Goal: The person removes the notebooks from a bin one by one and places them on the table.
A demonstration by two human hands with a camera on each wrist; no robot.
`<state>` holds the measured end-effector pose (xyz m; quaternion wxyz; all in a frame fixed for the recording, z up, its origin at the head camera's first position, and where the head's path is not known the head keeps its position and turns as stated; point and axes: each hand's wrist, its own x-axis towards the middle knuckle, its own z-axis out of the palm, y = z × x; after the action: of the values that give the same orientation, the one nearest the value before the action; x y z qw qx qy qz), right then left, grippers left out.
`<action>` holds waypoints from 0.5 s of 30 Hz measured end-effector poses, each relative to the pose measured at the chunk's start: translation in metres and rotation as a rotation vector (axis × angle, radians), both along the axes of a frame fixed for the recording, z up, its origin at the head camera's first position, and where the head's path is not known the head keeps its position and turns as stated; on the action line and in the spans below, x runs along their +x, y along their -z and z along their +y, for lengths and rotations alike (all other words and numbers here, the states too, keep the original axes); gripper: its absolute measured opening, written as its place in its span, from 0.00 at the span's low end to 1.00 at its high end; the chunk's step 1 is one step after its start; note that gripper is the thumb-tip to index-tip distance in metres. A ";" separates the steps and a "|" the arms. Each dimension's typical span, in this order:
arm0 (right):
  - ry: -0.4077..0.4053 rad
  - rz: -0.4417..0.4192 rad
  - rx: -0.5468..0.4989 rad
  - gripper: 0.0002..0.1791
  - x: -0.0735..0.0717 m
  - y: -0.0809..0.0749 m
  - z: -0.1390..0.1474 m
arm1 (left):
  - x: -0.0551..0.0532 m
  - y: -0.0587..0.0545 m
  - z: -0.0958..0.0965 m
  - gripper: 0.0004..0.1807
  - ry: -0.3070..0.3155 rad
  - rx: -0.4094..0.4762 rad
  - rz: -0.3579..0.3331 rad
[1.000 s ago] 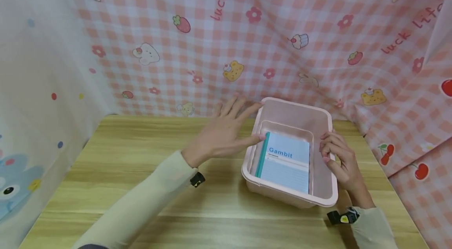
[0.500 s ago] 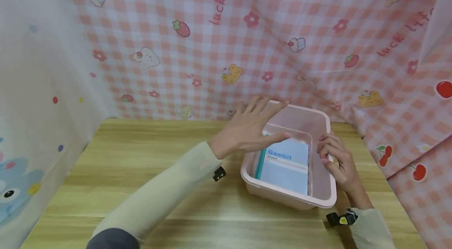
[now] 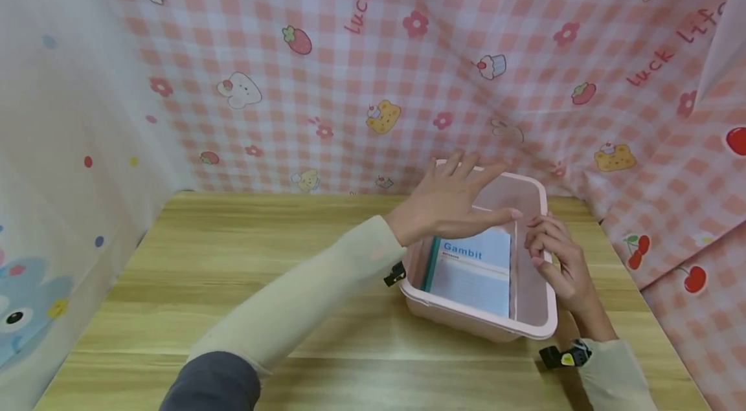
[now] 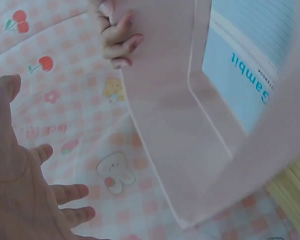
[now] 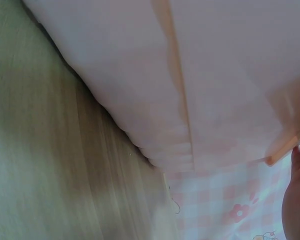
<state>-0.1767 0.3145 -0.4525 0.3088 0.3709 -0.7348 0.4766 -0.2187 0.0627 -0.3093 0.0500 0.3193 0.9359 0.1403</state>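
A pale pink plastic storage bin (image 3: 460, 327) stands on the table with a blue notebook (image 3: 474, 278) lying flat inside. The notebook has a teal spine and the word Gambit on its cover. My left hand (image 3: 451, 207) is over the bin's far left part, fingers spread and straight, holding nothing. In the left wrist view that palm (image 4: 20, 180) is apart from the bin wall. My right hand (image 3: 559, 262) grips the bin's right rim with curled fingers; those fingers (image 4: 120, 42) also show over the rim in the left wrist view. Part of the notebook's top is hidden by my left hand.
The wooden table (image 3: 233, 236) extends to the left of the bin and in front of it. A pink checked cloth (image 3: 338, 74) hangs close behind the table's far edge. A white printed cloth (image 3: 116, 107) hangs at the left.
My left hand has moved right, from beside the bin's left rim to over its inside, still spread. The right hand, bin and notebook have stayed in place.
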 end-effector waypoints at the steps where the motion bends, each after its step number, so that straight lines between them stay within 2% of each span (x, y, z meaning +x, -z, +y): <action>1: -0.002 0.003 -0.002 0.08 0.000 0.000 0.000 | 0.000 0.001 0.004 0.44 0.002 -0.007 -0.008; 8: -0.006 0.021 -0.004 0.09 0.000 0.000 -0.001 | -0.005 0.015 0.029 0.44 0.004 -0.065 0.023; 15: -0.019 0.026 -0.013 0.09 0.000 -0.002 -0.003 | -0.011 0.029 0.043 0.43 -0.019 -0.205 -0.003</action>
<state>-0.1772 0.3120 -0.4509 0.3161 0.3818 -0.7241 0.4795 -0.2299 0.1058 -0.3380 0.0827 0.3036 0.9482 0.0446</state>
